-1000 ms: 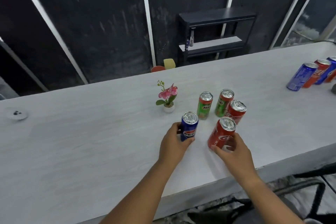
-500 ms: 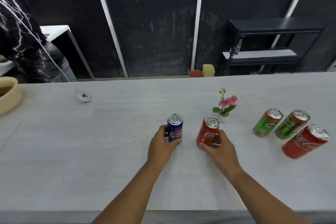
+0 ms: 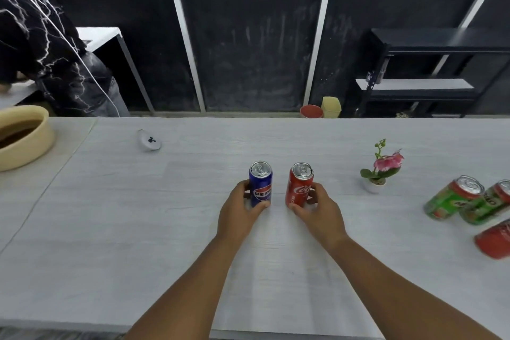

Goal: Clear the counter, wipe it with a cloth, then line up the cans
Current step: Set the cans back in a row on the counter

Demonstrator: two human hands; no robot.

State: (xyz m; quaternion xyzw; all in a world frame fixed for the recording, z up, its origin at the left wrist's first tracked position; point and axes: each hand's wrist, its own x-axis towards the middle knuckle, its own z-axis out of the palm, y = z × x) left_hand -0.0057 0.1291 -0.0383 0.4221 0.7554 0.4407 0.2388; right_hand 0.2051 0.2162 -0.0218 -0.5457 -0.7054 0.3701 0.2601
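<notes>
A blue Pepsi can (image 3: 260,182) stands upright on the white counter (image 3: 138,215), and my left hand (image 3: 239,211) is wrapped around its lower half. Right beside it stands a red Coca-Cola can (image 3: 299,183), gripped from the right by my right hand (image 3: 317,208). A small gap separates the two cans. At the right edge are two green cans (image 3: 452,197) (image 3: 488,203) and another red can (image 3: 495,239), all blurred.
A small potted pink flower (image 3: 382,167) stands right of the held cans. A small white round object (image 3: 149,141) lies at the far left-centre. A beige bowl (image 3: 24,136) sits at the left end. A person in a dark patterned top (image 3: 47,44) stands behind the counter.
Both hands have slid the blue and red cans leftwards along the counter, away from the other cans and past the flower pot. The view has turned left with them.
</notes>
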